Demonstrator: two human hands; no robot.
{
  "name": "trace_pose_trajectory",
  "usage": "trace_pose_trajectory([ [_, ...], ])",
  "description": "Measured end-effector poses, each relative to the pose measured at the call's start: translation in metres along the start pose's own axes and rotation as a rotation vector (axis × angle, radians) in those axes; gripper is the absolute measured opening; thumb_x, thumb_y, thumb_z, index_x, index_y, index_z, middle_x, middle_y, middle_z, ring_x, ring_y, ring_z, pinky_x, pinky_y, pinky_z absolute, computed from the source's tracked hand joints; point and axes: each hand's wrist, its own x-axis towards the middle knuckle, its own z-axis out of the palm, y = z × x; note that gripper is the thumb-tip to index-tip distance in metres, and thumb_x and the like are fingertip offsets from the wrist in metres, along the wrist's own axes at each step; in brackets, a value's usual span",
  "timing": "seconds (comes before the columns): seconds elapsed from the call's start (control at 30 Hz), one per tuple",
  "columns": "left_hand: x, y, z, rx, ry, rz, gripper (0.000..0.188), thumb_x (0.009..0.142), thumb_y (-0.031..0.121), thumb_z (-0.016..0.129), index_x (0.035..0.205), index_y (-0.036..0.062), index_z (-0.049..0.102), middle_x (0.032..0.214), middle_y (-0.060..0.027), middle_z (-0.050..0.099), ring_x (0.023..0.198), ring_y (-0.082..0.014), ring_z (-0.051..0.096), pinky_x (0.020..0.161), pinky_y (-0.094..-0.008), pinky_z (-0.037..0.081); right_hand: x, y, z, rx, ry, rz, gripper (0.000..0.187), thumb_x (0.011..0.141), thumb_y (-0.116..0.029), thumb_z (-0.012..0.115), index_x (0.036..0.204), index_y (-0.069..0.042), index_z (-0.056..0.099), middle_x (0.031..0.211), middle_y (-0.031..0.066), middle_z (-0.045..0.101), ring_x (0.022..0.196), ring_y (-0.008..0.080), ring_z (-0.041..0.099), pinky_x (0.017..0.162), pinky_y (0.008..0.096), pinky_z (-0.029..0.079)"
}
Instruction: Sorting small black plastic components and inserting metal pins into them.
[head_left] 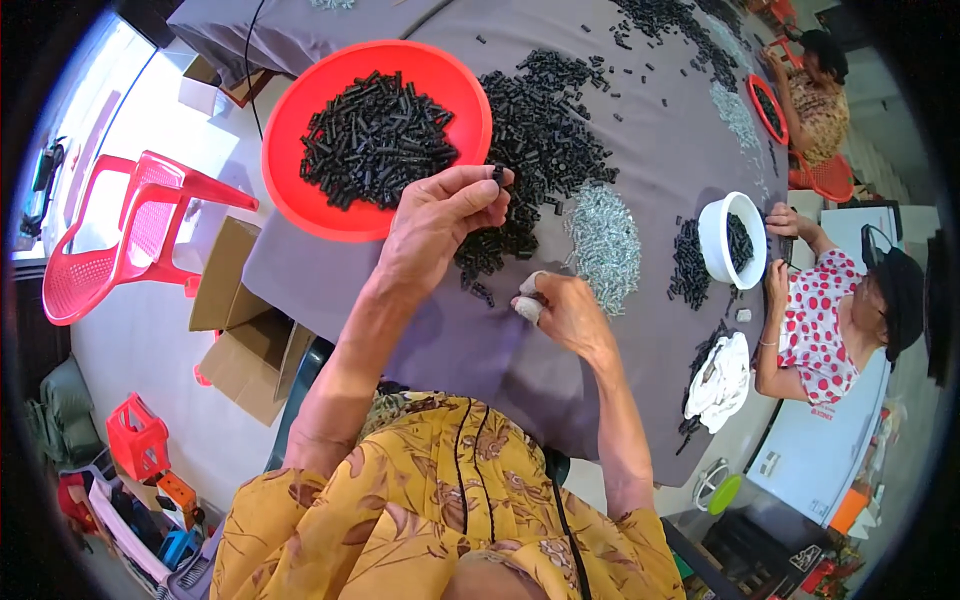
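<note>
My left hand point(440, 220) is raised over the edge of a red round tray point(290, 130), pinching a small black cylindrical piece point(498, 175) between thumb and fingertips. Many similar black pieces point(375, 140) are heaped in that tray. To its right, a loose pile of black pieces point(550, 130) spreads over the grey cloth. My right hand point(568, 318) hovers low by the near end of this pile, its fingers curled and white coverings on two fingertips. Whatever it may hold is too small to make out. Beside it lies a heap of small clear, silvery pieces point(605, 245).
A grey-covered table point(430, 345) lies before me. At the right, a person point(820, 310) sits by a white bowl point(715, 240) of black pieces and a white cloth point(720, 380). Farther off, another person point(815, 110) works. A pink chair point(140, 230) and cardboard box point(245, 340) stand left.
</note>
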Motion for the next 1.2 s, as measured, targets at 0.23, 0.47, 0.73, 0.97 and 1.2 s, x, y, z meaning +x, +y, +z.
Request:
trace_pose_trajectory([
  [0.23, -0.002, -0.002, 0.0, 0.014, -0.014, 0.027, 0.019, 0.086, 0.007, 0.062, 0.103, -0.0018, 0.062, 0.084, -0.0049, 0.064, 0.074, -0.0111, 0.059, 0.072, -0.0247, 0.049, 0.011, 0.027, 0.014, 0.057, 0.011, 0.024, 0.026, 0.077, -0.022, 0.07, 0.074, 0.002, 0.059, 0.064, 0.0214, 0.055, 0.061, 0.0399, 0.054, 0.058, 0.0447, 0.043],
  [0.47, -0.003, 0.013, -0.012, 0.156, 0.119, 0.14, 0.018, 0.084, 0.006, 0.063, 0.1, -0.0021, 0.063, 0.082, -0.0046, 0.064, 0.072, -0.0109, 0.059, 0.071, -0.023, 0.049, 0.01, 0.022, 0.009, 0.145, 0.038, -0.002, 0.024, 0.077, -0.024, 0.069, 0.08, 0.0, 0.065, 0.063, 0.0182, 0.059, 0.06, 0.0345, 0.058, 0.058, 0.0419, 0.045],
  [0.73, -0.007, 0.044, -0.038, 0.458, 0.249, 0.33, 0.022, 0.083, 0.005, 0.063, 0.102, -0.0042, 0.063, 0.08, -0.0034, 0.064, 0.07, -0.0074, 0.057, 0.068, -0.0208, 0.047, 0.007, 0.023, 0.012, 0.073, 0.07, 0.004, 0.02, 0.076, -0.019, 0.069, 0.082, -0.001, 0.066, 0.064, 0.0111, 0.06, 0.056, 0.0198, 0.055, 0.054, 0.0338, 0.043],
  [0.97, 0.005, 0.048, -0.075, 0.886, 0.39, 0.436, 0.025, 0.081, 0.008, 0.065, 0.104, -0.0011, 0.065, 0.083, -0.0045, 0.065, 0.072, -0.0092, 0.058, 0.069, -0.0234, 0.048, 0.005, 0.011, 0.012, 0.09, 0.104, 0.022, 0.024, 0.075, -0.027, 0.067, 0.082, -0.004, 0.067, 0.07, 0.0149, 0.063, 0.065, 0.0306, 0.062, 0.062, 0.0395, 0.047],
  [1.2, -0.028, 0.032, -0.024, 1.222, 0.331, 0.726, 0.018, 0.082, 0.006, 0.063, 0.099, 0.0003, 0.066, 0.09, -0.0105, 0.067, 0.082, -0.0162, 0.063, 0.075, -0.0267, 0.05, -0.001, 0.024, 0.018, 0.059, 0.127, 0.041, 0.025, 0.074, -0.027, 0.068, 0.086, -0.005, 0.067, 0.069, 0.0131, 0.062, 0.061, 0.0283, 0.06, 0.059, 0.0379, 0.046],
])
